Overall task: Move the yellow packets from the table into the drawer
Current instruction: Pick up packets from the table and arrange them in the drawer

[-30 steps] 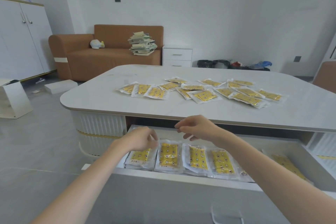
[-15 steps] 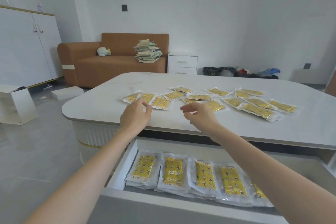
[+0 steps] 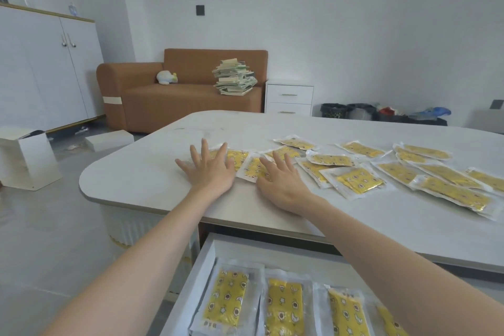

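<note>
1. Left hand (image 3: 211, 172), left of centre: fingers spread wide and flat, pressing on the end packet (image 3: 238, 157) at the left end of the spread on the table (image 3: 131, 180). It grips nothing. Judged best: slide this packet toward the near edge until a corner overhangs, then pinch it, since thin film lying flat is hard to lift.
2. Right hand (image 3: 283, 181), centre: also flat with straight fingers, resting on the next packet (image 3: 251, 170) and holding nothing. Drawing both packets in together would likely save a trip, but overlapped neighbours may be dragged along.
3. Packets (image 3: 357, 181), centre to right: a dozen or so lie loose, some overlapping, so much of the task is left.
4. Drawer (image 3: 201, 267), bottom centre: pulled out under the table edge, with a neat row (image 3: 283, 305) of packets inside. New ones would best be laid on top of it or beside it.
5. Change: a second ago both hands were down at the drawer. Half a second ago they hung above the table edge with fingers curled. Now they lie flat on packets, further in.
</note>
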Demonstrator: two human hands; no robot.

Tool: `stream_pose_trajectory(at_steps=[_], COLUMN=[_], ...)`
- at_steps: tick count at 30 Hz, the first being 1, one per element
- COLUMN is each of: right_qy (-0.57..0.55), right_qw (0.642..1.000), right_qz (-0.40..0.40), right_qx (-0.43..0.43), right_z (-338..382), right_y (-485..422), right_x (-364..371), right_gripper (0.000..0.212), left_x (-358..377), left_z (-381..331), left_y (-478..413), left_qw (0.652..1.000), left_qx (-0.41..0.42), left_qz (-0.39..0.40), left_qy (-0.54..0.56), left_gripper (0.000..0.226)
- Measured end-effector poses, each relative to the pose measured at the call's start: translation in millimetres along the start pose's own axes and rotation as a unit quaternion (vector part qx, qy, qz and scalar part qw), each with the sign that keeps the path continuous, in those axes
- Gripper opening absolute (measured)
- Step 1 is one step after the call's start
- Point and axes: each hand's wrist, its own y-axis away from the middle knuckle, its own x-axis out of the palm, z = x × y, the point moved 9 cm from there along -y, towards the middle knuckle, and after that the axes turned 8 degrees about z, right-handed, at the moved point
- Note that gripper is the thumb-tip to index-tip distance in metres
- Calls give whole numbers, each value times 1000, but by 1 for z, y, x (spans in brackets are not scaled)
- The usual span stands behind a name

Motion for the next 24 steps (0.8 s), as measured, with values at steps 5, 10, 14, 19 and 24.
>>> stream_pose_trajectory(at_steps=[5, 10, 14, 19, 24], right_qy=[64, 79, 49, 10, -27], right_qw=[997, 996, 998, 999, 999], right_qz=[20, 15, 26, 34, 32], right_qx=[38, 38, 5, -7, -3], right_z=[-12, -10, -3, 1, -1], right_y=[-26, -20, 6, 50, 89], right_x=[8, 7, 4, -4, -9], right_gripper=[59, 60, 54, 43, 32], left_x=[13, 11, 6, 3, -5], left_z=[0, 2, 4, 7, 7], left_y=[-14, -1, 20, 51, 79], left_qw=[999, 999, 999, 999, 996], left_qx=[26, 26, 26, 29, 43], left_qz=[35, 27, 31, 40, 70], left_qy=[-6, -26, -10, -3, 18], left_gripper=[51, 52, 51, 51, 50])
